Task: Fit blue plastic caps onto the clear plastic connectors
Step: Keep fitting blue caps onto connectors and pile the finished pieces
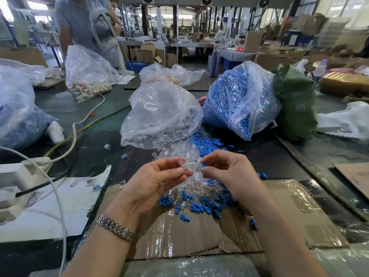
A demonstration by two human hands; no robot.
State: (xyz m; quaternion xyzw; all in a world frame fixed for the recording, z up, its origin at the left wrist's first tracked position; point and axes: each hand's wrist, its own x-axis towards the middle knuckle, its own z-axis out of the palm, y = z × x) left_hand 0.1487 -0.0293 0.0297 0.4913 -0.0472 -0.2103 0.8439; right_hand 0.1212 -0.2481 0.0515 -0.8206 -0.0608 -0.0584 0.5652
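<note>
A worker's left hand [159,176] pinches a clear plastic connector [183,164] at its fingertips, while the right hand [223,170], at 3 o'clock of it, pinches a blue cap [203,163] just beside the connector. The small connector looks transparent and blocky. Beneath both hands, a mixed pile of loose parts [197,194] spills onto taped cardboard [289,214], whose bare stretch lies toward 4 o'clock.

Daylit factory hall [189,21]; cluttered benches [191,45]
</note>
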